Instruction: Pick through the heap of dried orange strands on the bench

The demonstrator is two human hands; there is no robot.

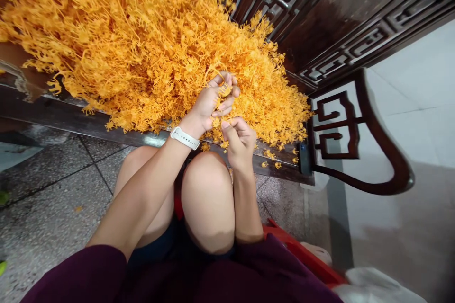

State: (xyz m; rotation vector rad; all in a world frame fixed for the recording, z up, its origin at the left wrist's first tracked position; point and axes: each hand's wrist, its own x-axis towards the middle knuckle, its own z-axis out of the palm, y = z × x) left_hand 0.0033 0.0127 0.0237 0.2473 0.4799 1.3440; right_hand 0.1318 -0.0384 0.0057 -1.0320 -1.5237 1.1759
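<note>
My left hand [208, 104], with a white watch band [185, 138] on its wrist, has its fingers curled round an orange-yellow plastic flower piece [224, 90] with thin curved prongs. Just below and to the right, my right hand [242, 141] is closed, thumb against the bent forefinger. What sits in that pinch, if anything, is too small to make out. A small yellow bit [215, 122] shows between the two hands. Behind them spreads a large heap of similar orange-yellow plastic pieces [142, 47], tangled together with thin stems.
The heap lies on a dark wooden bench [71, 120] with a carved back [355, 4] and a curved armrest [387, 151] at the right. Several loose pieces [277, 165] lie near its front edge. My knees [208, 189] are close against it. A red seat [302, 251] shows at lower right.
</note>
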